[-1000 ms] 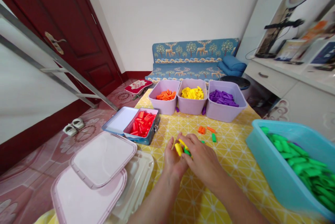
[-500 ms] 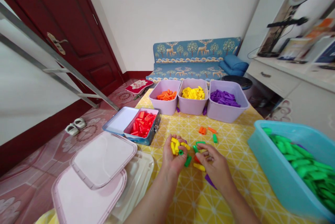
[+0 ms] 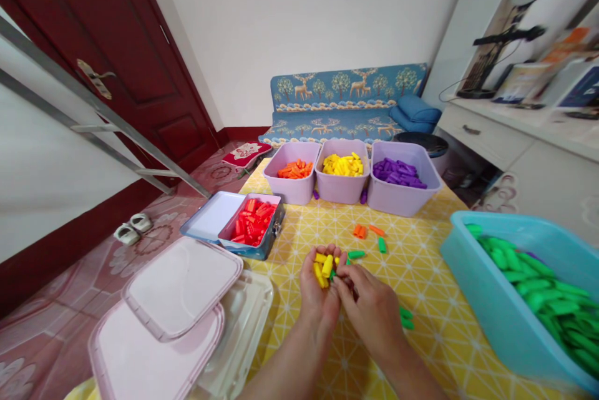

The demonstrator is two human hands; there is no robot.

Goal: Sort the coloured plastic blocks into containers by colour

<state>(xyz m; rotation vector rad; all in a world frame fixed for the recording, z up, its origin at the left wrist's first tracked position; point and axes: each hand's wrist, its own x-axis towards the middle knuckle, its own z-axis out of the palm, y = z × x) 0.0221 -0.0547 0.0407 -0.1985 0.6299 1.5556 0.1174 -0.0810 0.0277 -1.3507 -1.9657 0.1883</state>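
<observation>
My left hand (image 3: 316,291) is cupped palm up over the yellow tablecloth, holding several yellow pieces (image 3: 326,266) and a green one. Against it, my right hand (image 3: 367,294) has its fingers pinched at the edge of the left palm; what they grip is hidden. Beyond the hands lie a green piece (image 3: 356,254), another green piece (image 3: 382,245) and orange pieces (image 3: 360,231). More green pieces (image 3: 406,317) rest right of my right hand.
Lilac bins hold orange (image 3: 296,169), yellow (image 3: 344,165) and purple pieces (image 3: 399,173). A tin (image 3: 266,244) of red pieces and stacked lids (image 3: 182,281) are at left. A turquoise bin (image 3: 496,312) of green pieces stands at right.
My right hand has moved left to meet my left hand. Green pieces now show to its right, and the yellow and purple pieces near it are no longer seen on the cloth.
</observation>
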